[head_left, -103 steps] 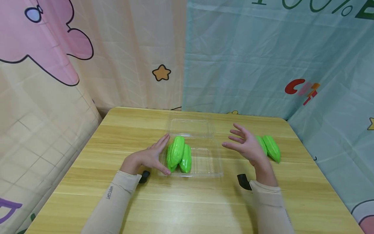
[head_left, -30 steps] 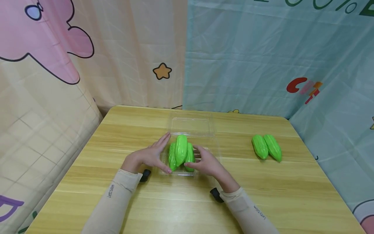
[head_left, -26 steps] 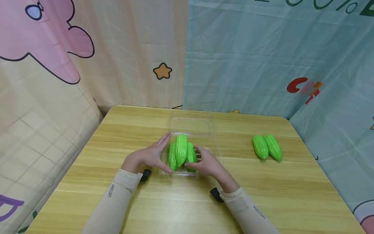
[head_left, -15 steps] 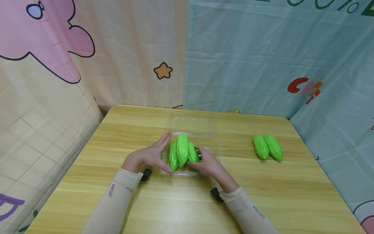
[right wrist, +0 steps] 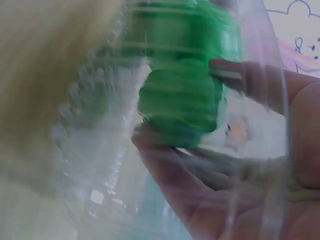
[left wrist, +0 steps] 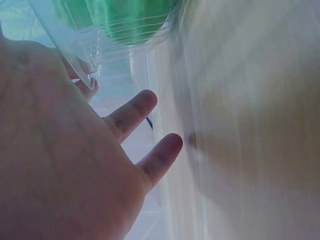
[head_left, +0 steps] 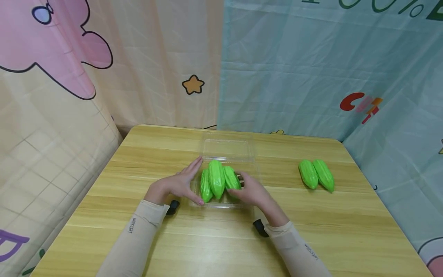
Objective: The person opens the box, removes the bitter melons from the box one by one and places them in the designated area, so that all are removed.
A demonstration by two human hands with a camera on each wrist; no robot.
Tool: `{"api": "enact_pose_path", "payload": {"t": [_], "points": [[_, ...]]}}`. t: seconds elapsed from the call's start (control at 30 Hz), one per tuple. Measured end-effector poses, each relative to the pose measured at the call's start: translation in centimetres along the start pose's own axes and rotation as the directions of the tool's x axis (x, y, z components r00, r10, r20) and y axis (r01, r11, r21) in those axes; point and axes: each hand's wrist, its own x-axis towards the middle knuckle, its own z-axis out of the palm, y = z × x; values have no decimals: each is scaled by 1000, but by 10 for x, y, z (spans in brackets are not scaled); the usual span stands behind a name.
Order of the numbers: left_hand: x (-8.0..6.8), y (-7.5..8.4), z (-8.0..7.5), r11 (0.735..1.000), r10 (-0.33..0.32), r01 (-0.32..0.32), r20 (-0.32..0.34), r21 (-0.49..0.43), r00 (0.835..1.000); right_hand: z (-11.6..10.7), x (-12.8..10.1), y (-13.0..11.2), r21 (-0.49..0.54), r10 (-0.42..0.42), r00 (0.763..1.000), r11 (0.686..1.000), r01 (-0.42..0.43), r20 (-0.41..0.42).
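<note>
1. Left hand (head_left: 176, 184): flat against the left wall of the clear plastic tray (head_left: 242, 202), fingers straight and pointing toward 1 o'clock, thumb along the tray's near corner. Fingers extended, gripping nothing; the left wrist view shows the palm (left wrist: 60, 165) spread beside the tray wall.
2. Right hand (head_left: 254, 191): at 3 o'clock of the gourd pile, fingers curled round the rightmost green gourd (head_left: 231, 178), clamped on it. The right wrist view (blurred) shows the same gourd (right wrist: 182, 100) with the fingers (right wrist: 185, 175) wrapped underneath, seen through the clear plastic.
3. Gourds in tray: three in all. The middle gourd (head_left: 216, 179) rides on top; the left gourd (head_left: 205, 187) lies low against the left wall, just beside the left hand's fingers.
4. Tray position: centre of the wooden table (head_left: 138, 161), its open lid (head_left: 228, 149) lying flat at 12 o'clock.
5. Two loose gourds (head_left: 316, 175) lie side by side, touching, well apart from the tray at 3 o'clock.
6. Backdrop: printed cartoon curtains (head_left: 104, 69) behind the table.
</note>
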Motion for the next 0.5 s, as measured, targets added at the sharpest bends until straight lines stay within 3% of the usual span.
{"api": "enact_pose_path", "payload": {"t": [0.5], "points": [[1, 1, 1, 1000, 2, -2, -2, 4, 1000, -40, -10, -3, 100, -47, 998, 994, 52, -46]]}}
